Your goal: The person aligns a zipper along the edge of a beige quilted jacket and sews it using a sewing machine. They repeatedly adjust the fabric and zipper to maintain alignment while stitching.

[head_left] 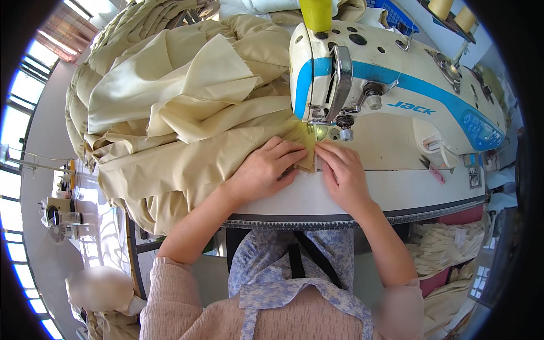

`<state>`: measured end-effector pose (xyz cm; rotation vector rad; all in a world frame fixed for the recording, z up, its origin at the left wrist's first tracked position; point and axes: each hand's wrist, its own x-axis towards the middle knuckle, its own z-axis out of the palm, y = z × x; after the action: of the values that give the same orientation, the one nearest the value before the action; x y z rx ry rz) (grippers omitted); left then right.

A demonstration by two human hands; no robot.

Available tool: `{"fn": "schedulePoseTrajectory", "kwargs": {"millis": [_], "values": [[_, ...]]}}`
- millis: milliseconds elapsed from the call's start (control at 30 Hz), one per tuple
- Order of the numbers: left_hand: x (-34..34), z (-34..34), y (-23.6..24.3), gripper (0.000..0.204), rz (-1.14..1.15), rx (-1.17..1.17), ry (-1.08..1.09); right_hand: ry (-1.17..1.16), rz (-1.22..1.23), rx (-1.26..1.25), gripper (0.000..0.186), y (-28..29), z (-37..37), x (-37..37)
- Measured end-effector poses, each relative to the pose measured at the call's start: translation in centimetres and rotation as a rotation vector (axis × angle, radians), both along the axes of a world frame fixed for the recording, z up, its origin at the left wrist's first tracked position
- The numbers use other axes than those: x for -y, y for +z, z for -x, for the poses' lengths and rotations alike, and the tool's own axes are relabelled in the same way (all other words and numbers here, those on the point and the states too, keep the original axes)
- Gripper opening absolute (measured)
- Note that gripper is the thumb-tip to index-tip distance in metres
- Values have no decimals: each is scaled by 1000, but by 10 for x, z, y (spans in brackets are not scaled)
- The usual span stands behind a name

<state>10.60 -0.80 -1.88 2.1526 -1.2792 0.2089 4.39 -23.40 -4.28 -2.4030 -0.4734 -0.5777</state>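
Note:
Under the needle area (315,129) of a white and blue sewing machine (408,85) lies the edge of a beige fabric (192,156). My left hand (269,170) rests on this fabric just left of the presser foot, fingers bent and closed on its edge. Close beside it, my right hand (343,173) reaches in from the right. Its fingers are together at the fabric's right edge, and the thumb is lower down. A small light shines on the cloth by the needle. The fingers partly cover the fabric's near end.
More beige cloth (119,62) is heaped left of and behind the machine. Pink-handled thread snips (435,171) lie on the white tabletop (396,195), whose front edge carries a dark ruler strip (317,221). Cloth bundles (447,249) sit below at right. Thread cones (441,8) stand at back right.

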Motion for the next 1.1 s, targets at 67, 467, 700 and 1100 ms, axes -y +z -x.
{"fn": "schedulePoseTrajectory", "kwargs": {"millis": [67,467,700,1100], "values": [[0,-1,-4,41,47,-39,8,-13,-144,-34,32,-2,7,4],[6,1,-4,35,44,-101,77,62,127,94,34,6,16,1],[13,-2,1,21,348,-617,330,95,193,107,30,1,9,-1],[14,-9,-9,21,3,261,30,151,265,123,26,-1,8,6]]}}
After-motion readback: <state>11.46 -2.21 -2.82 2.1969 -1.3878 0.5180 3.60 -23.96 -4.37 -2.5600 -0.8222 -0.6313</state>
